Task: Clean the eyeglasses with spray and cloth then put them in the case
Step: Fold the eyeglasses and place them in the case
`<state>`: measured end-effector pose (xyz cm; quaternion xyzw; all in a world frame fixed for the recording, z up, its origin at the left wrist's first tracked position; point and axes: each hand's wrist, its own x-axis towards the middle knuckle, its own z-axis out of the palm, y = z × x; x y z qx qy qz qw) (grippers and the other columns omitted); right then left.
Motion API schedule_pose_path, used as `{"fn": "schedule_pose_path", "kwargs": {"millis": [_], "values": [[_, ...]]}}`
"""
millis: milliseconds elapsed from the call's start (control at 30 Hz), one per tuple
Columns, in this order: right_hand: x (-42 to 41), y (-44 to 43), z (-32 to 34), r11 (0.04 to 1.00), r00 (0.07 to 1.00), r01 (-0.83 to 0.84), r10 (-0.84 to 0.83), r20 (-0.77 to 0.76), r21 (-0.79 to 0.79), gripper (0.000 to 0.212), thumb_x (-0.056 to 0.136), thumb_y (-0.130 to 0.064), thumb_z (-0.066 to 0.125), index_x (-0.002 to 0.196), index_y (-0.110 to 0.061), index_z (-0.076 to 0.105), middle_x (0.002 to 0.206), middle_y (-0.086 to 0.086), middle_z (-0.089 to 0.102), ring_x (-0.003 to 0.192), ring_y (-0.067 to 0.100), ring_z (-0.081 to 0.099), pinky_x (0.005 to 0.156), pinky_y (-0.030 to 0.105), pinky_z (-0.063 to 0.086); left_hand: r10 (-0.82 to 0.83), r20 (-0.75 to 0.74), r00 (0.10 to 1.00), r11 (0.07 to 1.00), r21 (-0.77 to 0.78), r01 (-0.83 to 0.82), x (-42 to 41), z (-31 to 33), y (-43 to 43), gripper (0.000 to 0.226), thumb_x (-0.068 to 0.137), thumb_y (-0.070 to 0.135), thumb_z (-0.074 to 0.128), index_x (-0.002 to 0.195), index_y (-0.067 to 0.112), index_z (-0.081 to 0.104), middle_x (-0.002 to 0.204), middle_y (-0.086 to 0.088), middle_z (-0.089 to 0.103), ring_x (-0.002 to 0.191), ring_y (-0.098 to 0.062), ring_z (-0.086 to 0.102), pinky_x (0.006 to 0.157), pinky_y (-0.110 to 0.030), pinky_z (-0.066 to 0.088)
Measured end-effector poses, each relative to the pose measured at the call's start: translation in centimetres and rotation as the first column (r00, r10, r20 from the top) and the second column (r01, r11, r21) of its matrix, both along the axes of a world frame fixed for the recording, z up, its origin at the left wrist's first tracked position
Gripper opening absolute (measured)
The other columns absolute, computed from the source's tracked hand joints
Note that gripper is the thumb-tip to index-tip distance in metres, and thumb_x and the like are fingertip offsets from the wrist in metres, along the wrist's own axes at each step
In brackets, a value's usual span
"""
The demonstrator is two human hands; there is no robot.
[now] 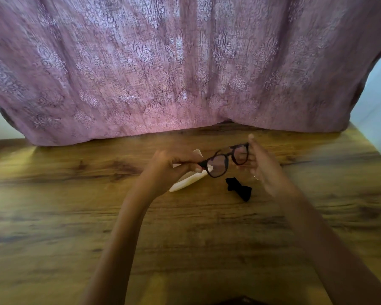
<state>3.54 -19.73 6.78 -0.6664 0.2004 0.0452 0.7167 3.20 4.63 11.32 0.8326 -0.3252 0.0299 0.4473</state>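
Dark-framed eyeglasses (pixel 226 160) are held up above the wooden table (pixel 75 216). My left hand (pixel 167 166) pinches their left end between thumb and fingers. My right hand (pixel 264 166) is at the right end of the frame, fingers mostly straight, touching the rim; the exact grip is blurred. A white eyeglass case (pixel 186 181) lies on the table under my left hand, partly hidden by it. A crumpled black cloth (pixel 240 189) lies on the table just below the glasses. No spray bottle is in view.
A pink patterned curtain (pixel 185 62) hangs along the far edge of the table. The table's left and right back corners are visible. A dark object (pixel 240 301) shows at the bottom edge.
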Motion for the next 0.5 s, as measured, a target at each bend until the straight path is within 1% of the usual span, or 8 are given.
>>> {"fn": "schedule_pose_path", "kwargs": {"millis": [67,167,267,367,400,433,467,500], "values": [[-0.1,-0.5,0.5,0.998,0.999,-0.049,0.048,0.02,0.034,0.049,0.093,-0.051,0.053,0.102,-0.008,0.073,0.093,0.009,0.075,0.083,0.017,0.07,0.073,0.029,0.054,-0.033,0.071,0.997,0.998,0.055,0.029,-0.1,0.1,-0.1,0.02,0.082,0.018,0.066,0.096,0.008,0.077,0.093,-0.001,0.074,0.087,-0.012,0.069,0.079,-0.034,0.055],[-0.2,-0.8,0.8,0.996,0.996,-0.076,0.074,0.054,0.038,0.039,0.092,-0.041,0.06,0.11,-0.008,0.071,0.099,0.013,0.074,0.089,0.018,0.068,0.072,0.027,0.051,-0.061,0.154,0.986,0.987,0.16,0.036,0.2,-0.2,0.1,0.023,0.082,0.019,0.064,0.098,0.009,0.077,0.096,0.0,0.075,0.09,-0.013,0.068,0.079,-0.038,0.055],[-0.4,-0.8,0.8,0.998,0.997,-0.051,0.048,0.066,0.039,0.029,0.091,-0.032,0.064,0.106,-0.008,0.072,0.095,0.012,0.073,0.087,0.02,0.065,0.073,0.026,0.05,-0.037,0.199,0.979,0.974,0.224,-0.009,0.5,-1.1,0.6,0.019,0.081,0.014,0.067,0.097,0.01,0.077,0.098,0.001,0.074,0.095,-0.014,0.066,0.083,-0.04,0.055],[-0.5,-0.6,0.6,0.997,0.998,-0.016,0.011,0.068,0.073,0.02,0.091,-0.024,0.065,0.101,-0.008,0.072,0.086,0.008,0.074,0.083,0.02,0.064,0.072,0.025,0.051,0.059,0.224,0.973,0.974,0.202,-0.105,0.1,-2.1,0.5,0.019,0.082,0.012,0.068,0.099,0.014,0.075,0.11,0.006,0.069,0.107,-0.013,0.061,0.092,-0.045,0.051],[-0.6,-0.5,0.6,0.996,0.998,0.001,-0.007,0.064,0.086,0.02,0.091,-0.023,0.065,0.102,-0.007,0.072,0.085,0.007,0.074,0.082,0.018,0.065,0.074,0.025,0.052,0.12,0.208,0.971,0.973,0.169,-0.157,0.0,-2.3,0.4,0.02,0.083,0.013,0.069,0.102,0.016,0.073,0.117,0.01,0.063,0.113,-0.012,0.057,0.098,-0.045,0.048],[-0.6,-0.5,0.5,0.995,0.998,0.018,-0.024,0.06,0.095,0.022,0.091,-0.022,0.065,0.104,-0.006,0.072,0.085,0.006,0.075,0.082,0.017,0.066,0.077,0.026,0.053,0.191,0.167,0.967,0.969,0.127,-0.214,-0.3,-2.4,0.2,0.024,0.084,0.015,0.07,0.108,0.019,0.071,0.125,0.012,0.057,0.12,-0.011,0.052,0.103,-0.041,0.044],[-0.6,-0.4,0.5,0.994,0.998,0.031,-0.037,0.059,0.1,0.024,0.09,-0.023,0.066,0.106,-0.005,0.071,0.087,0.006,0.075,0.082,0.015,0.067,0.08,0.028,0.053,0.264,0.097,0.96,0.959,0.085,-0.272,-0.7,-2.3,0.0,0.031,0.085,0.019,0.07,0.116,0.021,0.067,0.132,0.014,0.051,0.126,-0.009,0.047,0.106,-0.034,0.041],[-0.6,-0.3,0.5,0.993,0.997,0.041,-0.048,0.062,0.109,0.027,0.09,-0.023,0.067,0.108,-0.004,0.07,0.09,0.007,0.075,0.083,0.015,0.068,0.083,0.029,0.053,0.326,-0.008,0.945,0.945,0.045,-0.325,-1.1,-2.2,-0.2,0.04,0.086,0.026,0.068,0.125,0.023,0.061,0.137,0.015,0.046,0.129,-0.007,0.044,0.105,-0.026,0.039]]}}
